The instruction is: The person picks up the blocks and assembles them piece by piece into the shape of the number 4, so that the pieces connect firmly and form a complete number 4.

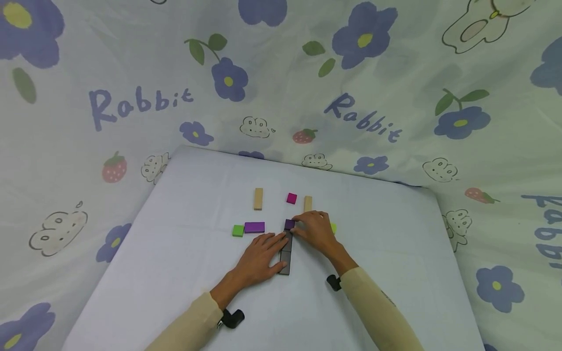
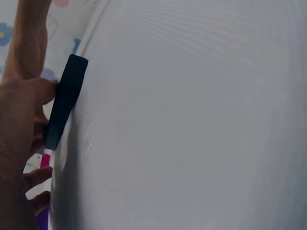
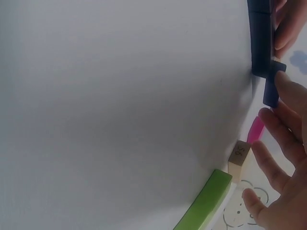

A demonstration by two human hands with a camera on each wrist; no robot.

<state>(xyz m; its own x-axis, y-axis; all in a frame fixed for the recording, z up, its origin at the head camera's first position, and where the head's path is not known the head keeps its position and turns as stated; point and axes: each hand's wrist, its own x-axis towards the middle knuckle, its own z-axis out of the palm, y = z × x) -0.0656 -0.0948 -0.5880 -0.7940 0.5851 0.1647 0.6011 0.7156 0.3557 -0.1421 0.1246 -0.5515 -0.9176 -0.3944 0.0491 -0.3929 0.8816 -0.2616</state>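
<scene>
Dark grey blocks (image 1: 285, 263) lie end to end in a row on the white table, running away from the person. My left hand (image 1: 259, 261) rests along the row's left side, fingertips on the farther block and thumb at the nearer one. In the left wrist view, the thumb meets the side of a dark block (image 2: 67, 100). At the row's far end sits a dark purple cube (image 1: 289, 224). My right hand (image 1: 317, 231) pinches it between thumb and index finger, its other fingers spread in the right wrist view.
Left of the row, a green block (image 1: 238, 231) adjoins a purple block (image 1: 254, 227). Farther back are two wooden blocks (image 1: 258, 199) and a magenta cube (image 1: 291, 198). A yellow-green block (image 1: 333, 228) is partly hidden behind the right hand. Patterned cloth (image 1: 263, 97) hangs behind the table.
</scene>
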